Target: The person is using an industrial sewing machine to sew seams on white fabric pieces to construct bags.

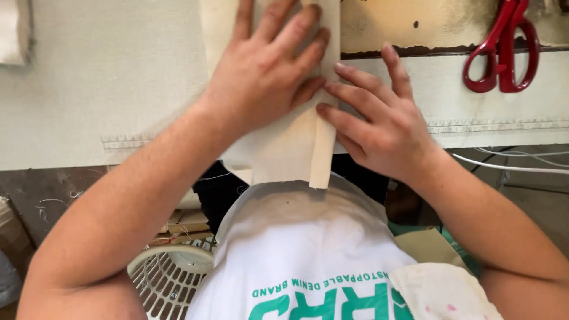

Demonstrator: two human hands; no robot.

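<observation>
A cream fabric strip (284, 148) lies across the wide off-white cloth (101, 77) on the table, and its lower end hangs over the front edge. My left hand (267, 71) presses flat on the strip with its fingers spread. My right hand (379, 118) rests at the strip's right side, its fingertips pushing against the narrow folded edge (323, 154). Neither hand is closed around anything.
Red-handled scissors (504, 53) lie at the back right on the worn table top (415, 24). A stitched hem (492, 126) runs along the cloth's front edge. Below are a white plastic basket (169, 275), white cables (510, 166) and a spotted rag (441, 290).
</observation>
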